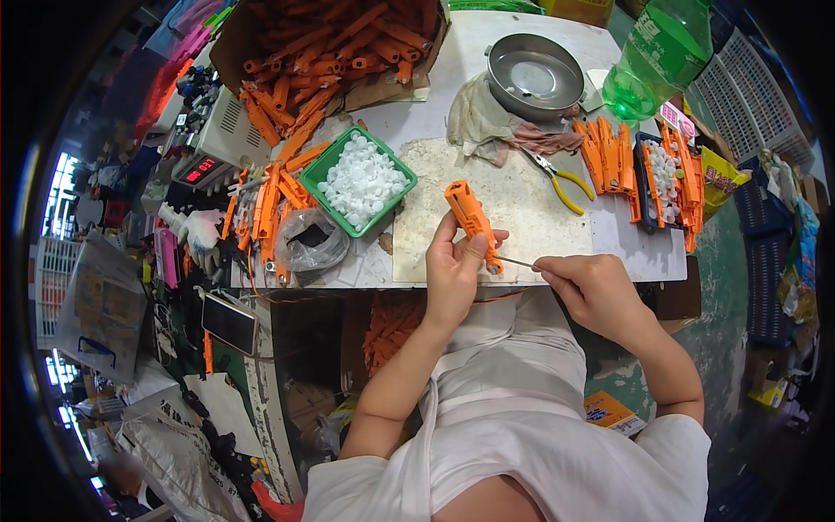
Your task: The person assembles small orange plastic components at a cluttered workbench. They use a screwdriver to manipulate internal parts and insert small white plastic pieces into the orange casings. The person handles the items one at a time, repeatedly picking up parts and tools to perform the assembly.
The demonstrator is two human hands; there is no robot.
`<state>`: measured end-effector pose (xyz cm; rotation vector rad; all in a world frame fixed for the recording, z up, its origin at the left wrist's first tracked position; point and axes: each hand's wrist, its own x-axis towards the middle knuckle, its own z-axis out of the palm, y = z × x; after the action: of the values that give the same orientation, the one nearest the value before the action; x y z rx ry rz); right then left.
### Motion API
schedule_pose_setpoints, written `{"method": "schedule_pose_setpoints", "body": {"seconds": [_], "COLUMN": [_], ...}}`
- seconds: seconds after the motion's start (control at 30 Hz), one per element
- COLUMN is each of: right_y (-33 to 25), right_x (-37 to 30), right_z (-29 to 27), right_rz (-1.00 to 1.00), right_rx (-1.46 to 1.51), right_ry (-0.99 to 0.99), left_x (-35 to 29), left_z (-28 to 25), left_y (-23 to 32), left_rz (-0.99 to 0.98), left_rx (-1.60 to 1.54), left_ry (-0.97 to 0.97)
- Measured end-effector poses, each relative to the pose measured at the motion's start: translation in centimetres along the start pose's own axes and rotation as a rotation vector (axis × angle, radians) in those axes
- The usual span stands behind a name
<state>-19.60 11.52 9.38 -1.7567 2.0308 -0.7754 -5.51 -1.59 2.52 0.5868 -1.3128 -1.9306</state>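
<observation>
Our left hand [458, 265] grips an orange housing [470, 214], fingers and thumb closed round it, near the close edge of the white table [658, 265]. Our right hand [596, 287], at four o'clock from it, pinches a thin metal rod [520, 263] that reaches the housing's near end, so we judge this one to be partway through, not finished. At ten o'clock a green tray [327, 205] holds a heap of small white parts [361, 181]. At two o'clock pliers [551, 169] lie out of our hands, and beyond them sits a row of orange shells [606, 157]; whether those are done, we cannot tell. At eleven o'clock a cardboard box [228, 56] brims with more orange pieces [348, 43], so plenty seems left.
</observation>
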Motion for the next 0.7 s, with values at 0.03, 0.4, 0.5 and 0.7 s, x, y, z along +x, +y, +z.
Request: {"method": "schedule_pose_setpoints", "body": {"seconds": [0.03, 0.4, 0.5, 0.7], "right_y": [-0.1, -0.3, -0.3, -0.4], "right_x": [-0.1, 0.0, 0.1, 0.2], "right_z": [-0.2, 0.7, 0.8, 0.3], "right_rz": [0.029, 0.018, -0.001, 0.032], "right_rx": [0.009, 0.111, 0.082, 0.065], "right_ry": [-0.025, 0.094, 0.088, -0.012], "left_x": [0.0, 0.0, -0.1, -0.2], "left_z": [-0.2, -0.8, -0.7, -0.7], "left_y": [0.0, 0.8, 0.7, 0.2], "left_rz": [-0.011, -0.117, -0.09, -0.059], "left_rx": [0.029, -0.133, -0.115, 0.006], "left_ry": [0.014, 0.005, 0.007, -0.021]}}
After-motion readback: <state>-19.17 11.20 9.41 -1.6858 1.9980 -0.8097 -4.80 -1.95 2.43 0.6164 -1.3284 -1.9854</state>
